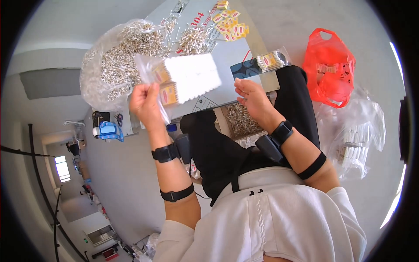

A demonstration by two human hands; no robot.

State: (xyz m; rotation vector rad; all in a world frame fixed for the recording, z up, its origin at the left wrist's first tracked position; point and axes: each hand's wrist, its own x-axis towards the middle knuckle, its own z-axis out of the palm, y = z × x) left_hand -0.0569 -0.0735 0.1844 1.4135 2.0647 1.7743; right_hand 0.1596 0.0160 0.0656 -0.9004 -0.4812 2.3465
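Note:
In my left hand (145,105), thumb and fingers pinch the edge of a clear plastic bag of cotton swabs (194,78). The swabs lie in bundles with white tips to the right and yellow paper labels at their left. This bag is held tilted above the table (220,94). My right hand (256,102) hovers to the right of the bag, apart from it, with fingers loosely bent and nothing visible in them. A smaller pack of cotton swabs (269,61) with a yellow label lies at the table's right end, beyond my right hand.
A large clear bag of loose swabs (124,54) stands at the far left, beside a loose swab pile (195,40). Yellow labels (231,26) lie behind. A box of swabs (240,120) sits below the table edge. Red (327,83) and clear (355,144) plastic bags lie right.

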